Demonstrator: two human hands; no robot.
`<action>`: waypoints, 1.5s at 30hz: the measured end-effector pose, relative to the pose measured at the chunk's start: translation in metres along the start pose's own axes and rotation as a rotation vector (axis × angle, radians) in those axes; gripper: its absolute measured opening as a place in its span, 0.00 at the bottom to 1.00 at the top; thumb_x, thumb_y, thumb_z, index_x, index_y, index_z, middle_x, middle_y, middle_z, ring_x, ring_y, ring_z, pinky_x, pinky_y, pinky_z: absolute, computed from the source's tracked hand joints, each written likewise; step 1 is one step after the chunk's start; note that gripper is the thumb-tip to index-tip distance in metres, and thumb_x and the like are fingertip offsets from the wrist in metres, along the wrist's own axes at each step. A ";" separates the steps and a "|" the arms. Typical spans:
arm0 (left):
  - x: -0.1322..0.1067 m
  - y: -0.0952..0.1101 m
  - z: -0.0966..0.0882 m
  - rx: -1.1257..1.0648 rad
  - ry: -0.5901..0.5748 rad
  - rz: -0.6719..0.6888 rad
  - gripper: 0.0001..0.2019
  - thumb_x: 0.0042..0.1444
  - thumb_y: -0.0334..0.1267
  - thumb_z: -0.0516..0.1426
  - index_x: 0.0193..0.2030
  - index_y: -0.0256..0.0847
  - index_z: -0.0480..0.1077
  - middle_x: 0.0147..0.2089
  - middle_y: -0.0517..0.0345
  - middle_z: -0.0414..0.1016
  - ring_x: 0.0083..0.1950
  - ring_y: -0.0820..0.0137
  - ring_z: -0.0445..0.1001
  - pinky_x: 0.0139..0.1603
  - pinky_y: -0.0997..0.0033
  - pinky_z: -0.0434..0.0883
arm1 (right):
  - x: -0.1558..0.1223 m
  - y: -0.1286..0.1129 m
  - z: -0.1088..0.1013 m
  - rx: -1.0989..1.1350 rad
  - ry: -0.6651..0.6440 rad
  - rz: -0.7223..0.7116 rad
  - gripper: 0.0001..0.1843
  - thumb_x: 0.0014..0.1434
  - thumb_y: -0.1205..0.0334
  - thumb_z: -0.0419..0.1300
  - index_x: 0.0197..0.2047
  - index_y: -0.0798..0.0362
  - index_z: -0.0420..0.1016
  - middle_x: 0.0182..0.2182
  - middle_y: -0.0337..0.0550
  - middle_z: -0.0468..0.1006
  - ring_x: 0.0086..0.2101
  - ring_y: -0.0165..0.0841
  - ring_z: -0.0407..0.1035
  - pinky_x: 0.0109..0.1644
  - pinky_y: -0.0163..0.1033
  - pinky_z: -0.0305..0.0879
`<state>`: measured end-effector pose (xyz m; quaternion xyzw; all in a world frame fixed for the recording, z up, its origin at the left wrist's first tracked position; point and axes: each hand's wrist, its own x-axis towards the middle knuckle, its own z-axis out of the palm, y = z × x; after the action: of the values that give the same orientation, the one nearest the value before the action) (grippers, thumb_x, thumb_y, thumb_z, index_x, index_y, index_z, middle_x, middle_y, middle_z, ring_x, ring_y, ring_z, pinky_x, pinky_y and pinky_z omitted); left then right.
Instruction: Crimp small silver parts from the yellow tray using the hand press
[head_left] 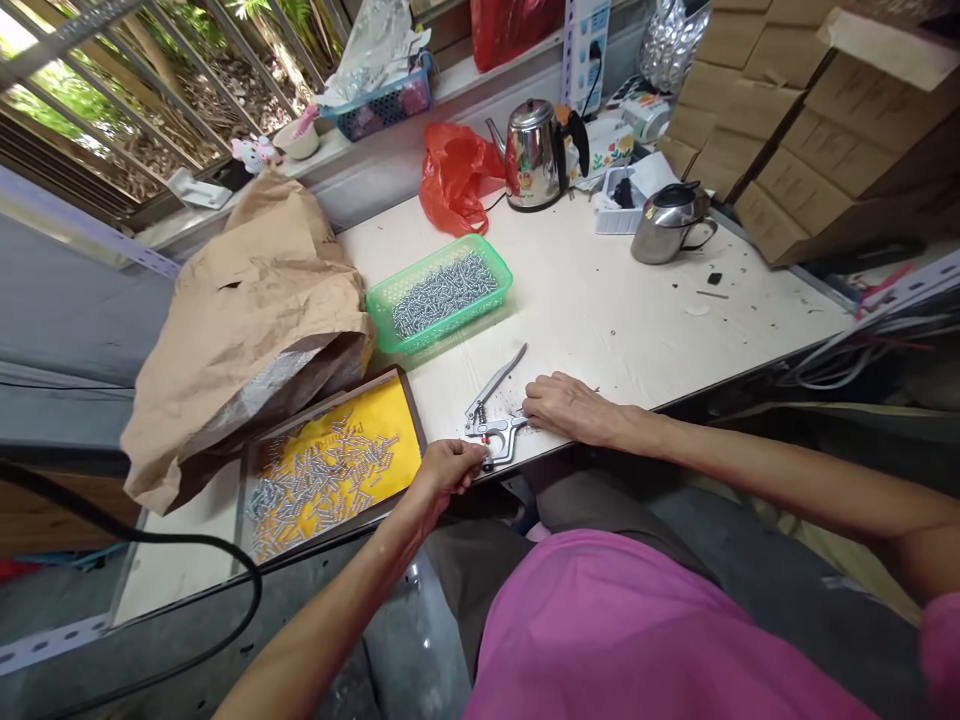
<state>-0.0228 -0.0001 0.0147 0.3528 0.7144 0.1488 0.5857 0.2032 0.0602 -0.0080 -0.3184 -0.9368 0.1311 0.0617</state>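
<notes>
Silver snap-fastener style pliers [507,436] lie at the table's front edge, with one long handle angled up and away and a red bit showing in the jaw. My right hand [568,408] is closed around the end of their other handle. At the jaw, my left hand [454,467] has its thumb and fingers pinched together; whatever small thing is between them is hidden. Left of this hand is a shallow tray [412,415] with a yellow bottom, where many small metal spring-like pieces [322,480] lie. A green basket [431,338] beyond holds more small metal pieces [448,292].
A crumpled brown paper bag [247,290] stands at the left, overlapping the tray's back. Behind are a red plastic bag [454,185], an electric kettle [533,160] and a steel pot [664,230]. Cardboard boxes [825,150] are stacked at the right. A black cable [187,540] hangs lower left.
</notes>
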 end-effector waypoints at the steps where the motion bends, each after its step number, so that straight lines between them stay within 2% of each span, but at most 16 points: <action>1: 0.000 0.001 0.000 0.011 -0.008 -0.011 0.15 0.46 0.41 0.62 0.18 0.38 0.63 0.11 0.68 0.58 0.12 0.83 0.52 0.13 0.80 0.47 | 0.001 0.002 -0.004 -0.002 -0.003 -0.008 0.09 0.64 0.59 0.55 0.40 0.55 0.74 0.42 0.50 0.72 0.43 0.38 0.64 0.44 0.42 0.54; 3: 0.000 0.002 -0.001 0.029 -0.014 -0.021 0.15 0.45 0.42 0.63 0.18 0.38 0.63 0.11 0.68 0.58 0.12 0.83 0.53 0.13 0.80 0.47 | 0.008 0.008 -0.012 -0.016 0.002 -0.020 0.20 0.59 0.51 0.61 0.50 0.54 0.72 0.53 0.56 0.67 0.51 0.45 0.61 0.49 0.46 0.55; 5: -0.001 0.002 -0.001 0.041 -0.008 -0.023 0.16 0.44 0.43 0.63 0.18 0.38 0.63 0.11 0.68 0.59 0.12 0.83 0.53 0.13 0.80 0.48 | 0.018 0.016 -0.019 -0.040 -0.021 -0.014 0.39 0.50 0.44 0.66 0.60 0.54 0.64 0.61 0.61 0.58 0.57 0.53 0.54 0.54 0.53 0.54; 7: -0.001 0.001 0.000 0.045 0.000 -0.019 0.16 0.44 0.44 0.64 0.19 0.38 0.63 0.12 0.68 0.59 0.12 0.83 0.54 0.14 0.81 0.49 | 0.029 0.022 -0.023 -0.051 -0.095 -0.016 0.51 0.43 0.40 0.68 0.64 0.55 0.58 0.62 0.62 0.57 0.60 0.57 0.50 0.56 0.57 0.52; 9: -0.002 -0.001 0.001 0.042 0.008 -0.012 0.16 0.43 0.45 0.64 0.19 0.38 0.63 0.12 0.68 0.59 0.12 0.83 0.54 0.14 0.81 0.49 | 0.038 0.026 -0.024 -0.058 -0.163 -0.032 0.54 0.40 0.39 0.69 0.65 0.55 0.57 0.59 0.61 0.62 0.59 0.57 0.51 0.57 0.58 0.51; 14: 0.002 -0.005 0.002 0.039 0.009 0.006 0.16 0.44 0.45 0.64 0.18 0.38 0.63 0.12 0.68 0.59 0.12 0.82 0.54 0.14 0.80 0.50 | 0.038 0.020 -0.025 -0.094 -0.180 -0.031 0.45 0.46 0.41 0.67 0.61 0.57 0.62 0.50 0.58 0.70 0.51 0.50 0.60 0.53 0.54 0.54; 19: -0.001 -0.010 0.001 0.167 0.052 0.058 0.16 0.50 0.48 0.60 0.20 0.39 0.65 0.13 0.67 0.59 0.14 0.79 0.56 0.17 0.77 0.53 | 0.025 0.015 -0.025 -0.070 -0.152 -0.033 0.36 0.53 0.48 0.65 0.60 0.55 0.63 0.48 0.55 0.72 0.49 0.47 0.62 0.51 0.51 0.51; 22: -0.010 -0.009 0.004 0.470 0.240 0.308 0.15 0.56 0.46 0.56 0.24 0.38 0.70 0.21 0.59 0.68 0.22 0.74 0.66 0.24 0.75 0.60 | 0.020 0.012 -0.023 -0.060 -0.123 -0.041 0.28 0.56 0.52 0.63 0.57 0.54 0.65 0.47 0.53 0.73 0.48 0.44 0.62 0.50 0.48 0.49; 25: -0.013 -0.001 0.013 0.756 0.401 0.620 0.10 0.58 0.42 0.56 0.40 0.39 0.75 0.38 0.53 0.75 0.38 0.66 0.72 0.36 0.70 0.67 | 0.017 0.007 -0.022 -0.058 -0.098 -0.045 0.25 0.58 0.55 0.61 0.56 0.54 0.66 0.46 0.52 0.75 0.47 0.43 0.63 0.50 0.47 0.48; 28: -0.001 0.012 0.024 0.951 0.370 0.850 0.20 0.56 0.40 0.59 0.55 0.41 0.67 0.53 0.48 0.71 0.52 0.60 0.68 0.49 0.62 0.68 | 0.013 0.003 -0.021 -0.043 -0.075 -0.015 0.26 0.58 0.56 0.61 0.58 0.55 0.63 0.48 0.53 0.74 0.47 0.43 0.64 0.50 0.47 0.49; 30: 0.013 0.021 0.029 1.029 0.303 0.931 0.26 0.54 0.39 0.62 0.59 0.40 0.62 0.58 0.46 0.68 0.56 0.58 0.65 0.54 0.58 0.67 | 0.011 0.003 -0.021 -0.030 -0.076 0.030 0.32 0.56 0.55 0.63 0.61 0.55 0.60 0.50 0.54 0.73 0.48 0.44 0.63 0.49 0.46 0.51; 32: 0.025 0.030 0.030 1.074 0.228 0.942 0.28 0.53 0.39 0.62 0.60 0.38 0.61 0.58 0.45 0.68 0.56 0.57 0.66 0.56 0.57 0.66 | 0.008 0.005 -0.022 -0.034 -0.085 0.087 0.38 0.53 0.53 0.66 0.62 0.57 0.58 0.51 0.56 0.71 0.49 0.45 0.62 0.49 0.47 0.53; 34: 0.032 0.036 0.029 1.110 0.180 0.930 0.30 0.53 0.41 0.62 0.61 0.37 0.59 0.55 0.43 0.69 0.54 0.57 0.67 0.54 0.56 0.66 | 0.007 0.007 -0.023 -0.057 -0.105 0.132 0.38 0.50 0.51 0.68 0.59 0.59 0.62 0.51 0.57 0.70 0.49 0.47 0.62 0.48 0.46 0.56; 38: 0.038 0.042 0.028 1.209 0.161 0.950 0.30 0.54 0.44 0.60 0.62 0.35 0.59 0.53 0.43 0.69 0.52 0.57 0.67 0.52 0.57 0.66 | 0.009 0.006 -0.027 -0.103 -0.164 0.125 0.24 0.52 0.54 0.67 0.48 0.60 0.71 0.44 0.56 0.72 0.46 0.45 0.63 0.45 0.44 0.59; 41: 0.041 0.044 0.029 1.248 0.142 0.977 0.22 0.56 0.45 0.60 0.54 0.37 0.66 0.48 0.47 0.70 0.49 0.58 0.67 0.49 0.60 0.67 | 0.013 0.004 -0.027 -0.106 -0.190 0.132 0.17 0.55 0.58 0.66 0.44 0.60 0.73 0.42 0.55 0.72 0.45 0.43 0.64 0.44 0.42 0.60; 45: 0.043 0.044 0.033 1.194 0.191 0.956 0.13 0.59 0.43 0.57 0.47 0.38 0.71 0.43 0.49 0.71 0.46 0.61 0.67 0.45 0.63 0.67 | 0.019 0.011 -0.022 -0.077 -0.178 0.130 0.08 0.59 0.64 0.61 0.41 0.60 0.74 0.40 0.53 0.74 0.45 0.41 0.66 0.43 0.40 0.59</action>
<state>0.0202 0.0534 0.0014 0.8649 0.4910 0.0048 0.1041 0.1987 0.0844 0.0106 -0.3678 -0.9203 0.1267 -0.0423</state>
